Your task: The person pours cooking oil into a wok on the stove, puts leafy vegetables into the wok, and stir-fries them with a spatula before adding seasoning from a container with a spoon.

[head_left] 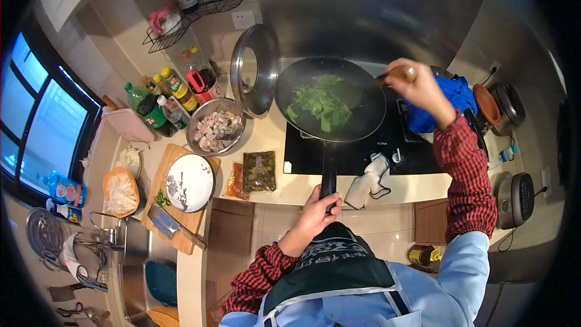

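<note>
My left hand is wrapped round the black handle of a wok that sits on the cooktop. Leafy greens lie heaped in the middle of the wok. At the wok's right rim, my right hand is closed round a wooden-handled utensil, its round butt end showing. The utensil's working end cannot be made out. A white cloth rests on the counter's front edge, right of the wok handle.
Left of the wok stand a propped glass lid, a bowl of raw meat pieces and several bottles. A cleaver and a plate lie on a cutting board. A blue bag sits at the right.
</note>
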A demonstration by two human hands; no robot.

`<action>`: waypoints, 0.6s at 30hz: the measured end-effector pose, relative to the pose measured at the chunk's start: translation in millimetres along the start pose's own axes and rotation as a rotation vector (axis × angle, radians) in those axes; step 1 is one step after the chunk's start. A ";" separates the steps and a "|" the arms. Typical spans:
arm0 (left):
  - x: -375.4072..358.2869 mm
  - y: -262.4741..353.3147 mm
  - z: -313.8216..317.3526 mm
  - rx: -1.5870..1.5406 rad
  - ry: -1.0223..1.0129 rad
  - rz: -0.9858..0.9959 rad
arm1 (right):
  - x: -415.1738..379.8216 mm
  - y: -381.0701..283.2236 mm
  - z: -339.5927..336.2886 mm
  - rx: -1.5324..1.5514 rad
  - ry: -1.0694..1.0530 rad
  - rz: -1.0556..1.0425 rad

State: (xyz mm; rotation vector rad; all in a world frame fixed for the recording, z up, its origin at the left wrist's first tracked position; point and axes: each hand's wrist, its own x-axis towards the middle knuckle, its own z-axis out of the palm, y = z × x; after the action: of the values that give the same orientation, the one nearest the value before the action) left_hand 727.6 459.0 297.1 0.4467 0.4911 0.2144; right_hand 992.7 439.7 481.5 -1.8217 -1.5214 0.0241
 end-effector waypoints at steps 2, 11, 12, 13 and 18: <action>0.5 0.7 -0.9 0.005 -0.010 0.002 | 12.2 8.5 -20.2 -0.134 0.104 0.166; 1.1 2.7 3.4 -0.001 0.004 -0.016 | -8.2 150.7 55.7 0.809 0.431 0.625; 0.1 1.0 2.1 -0.004 0.010 -0.019 | -13.4 141.7 62.0 0.772 0.342 0.523; -0.4 0.0 1.1 -0.007 0.015 -0.022 | -16.4 127.7 64.8 0.733 0.254 0.419; 3.7 1.6 -0.3 -0.024 -0.012 -0.007 | -34.9 7.8 24.3 0.017 -0.295 -0.420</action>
State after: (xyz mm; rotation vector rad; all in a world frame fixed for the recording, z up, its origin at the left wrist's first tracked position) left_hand 730.4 461.7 296.1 0.4230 0.4779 0.2107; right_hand 977.9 422.5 444.6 -1.5002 -2.0798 0.1075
